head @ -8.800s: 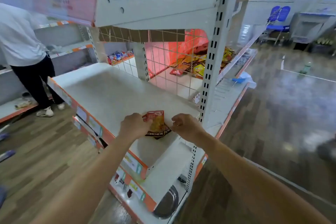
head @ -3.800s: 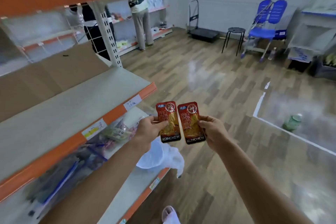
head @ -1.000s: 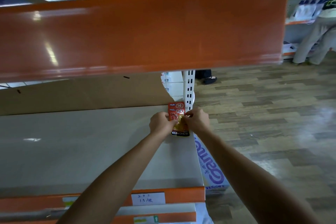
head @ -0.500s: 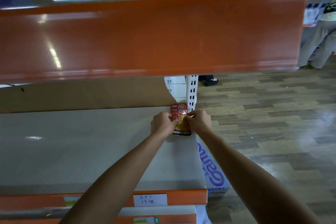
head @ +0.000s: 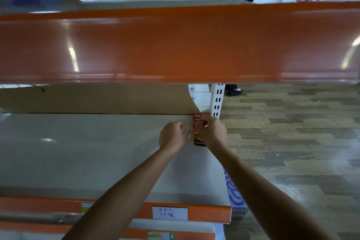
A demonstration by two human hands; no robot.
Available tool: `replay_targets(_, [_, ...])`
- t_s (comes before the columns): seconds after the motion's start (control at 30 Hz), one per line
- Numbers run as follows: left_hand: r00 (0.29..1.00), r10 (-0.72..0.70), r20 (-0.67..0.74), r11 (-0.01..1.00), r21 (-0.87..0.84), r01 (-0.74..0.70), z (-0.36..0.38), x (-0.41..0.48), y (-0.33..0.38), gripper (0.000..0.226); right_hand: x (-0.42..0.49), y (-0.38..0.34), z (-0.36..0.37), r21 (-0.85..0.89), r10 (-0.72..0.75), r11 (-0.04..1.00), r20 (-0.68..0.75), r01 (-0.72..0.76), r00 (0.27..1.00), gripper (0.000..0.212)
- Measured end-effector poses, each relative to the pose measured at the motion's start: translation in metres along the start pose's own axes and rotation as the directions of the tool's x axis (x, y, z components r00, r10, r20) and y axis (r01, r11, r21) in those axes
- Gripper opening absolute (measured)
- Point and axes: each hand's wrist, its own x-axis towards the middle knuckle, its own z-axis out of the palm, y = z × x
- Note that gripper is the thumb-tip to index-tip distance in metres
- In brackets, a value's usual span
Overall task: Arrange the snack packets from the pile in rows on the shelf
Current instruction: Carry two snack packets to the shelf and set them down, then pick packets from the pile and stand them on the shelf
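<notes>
Right hand (head: 213, 132) holds snack packet (head: 197, 137), shelf (head: 93, 154) corner, left hand (head: 172, 137) beside

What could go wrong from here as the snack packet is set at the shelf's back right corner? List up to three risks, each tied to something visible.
1. The snack packet lies near the open right end of the shelf; a nudge from the right hand might push it off.
2. It starts the row; set crooked against the cardboard backing, later packets may follow askew.
3. The upper shelf edge hangs low; arms could knock it.
</notes>
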Motion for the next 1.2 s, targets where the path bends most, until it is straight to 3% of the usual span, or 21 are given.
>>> replay_targets(0.1, [0.999, 0.039, -0.029, 0.996, 0.075, -0.037, -0.016, -0.005, -0.02, 0.041, -0.011, -0.019, 0.018, -0.038, -0.152, 0.987, 0.044, 0.154, 0.987, 0.017])
replay_targets(0.23, [0.996, 0.035, -0.083, 0.99, 0.136, -0.024, -0.044, -0.016, -0.056, 0.042, -0.03, -0.05, 0.046, -0.021, -0.251, 0.966, 0.152, 0.257, 0.956, 0.026])
replay_targets(0.43, [0.985, -0.029, -0.169, 0.978, 0.198, 0.063, -0.104, -0.046, -0.132, 0.042, -0.067, -0.12, 0.101, 0.04, -0.335, 0.94, 0.298, 0.339, 0.894, 0.031])
replay_targets(0.67, [0.957, -0.08, -0.279, 0.958, 0.245, 0.152, -0.18, -0.089, -0.234, 0.039, -0.129, -0.222, 0.176, 0.106, -0.428, 0.902, 0.35, 0.419, 0.833, 0.03])
replay_targets(0.93, [0.923, -0.165, -0.349, 0.946, 0.207, 0.248, -0.254, -0.124, -0.341, 0.037, -0.189, -0.322, 0.249, 0.156, -0.488, 0.871, 0.381, 0.466, 0.785, 0.029])
replay_targets(1.2, [0.851, -0.265, -0.453, 0.934, 0.099, 0.343, -0.312, -0.142, -0.428, 0.036, -0.22, -0.408, 0.313, 0.223, -0.564, 0.822, 0.45, 0.524, 0.692, 0.029])
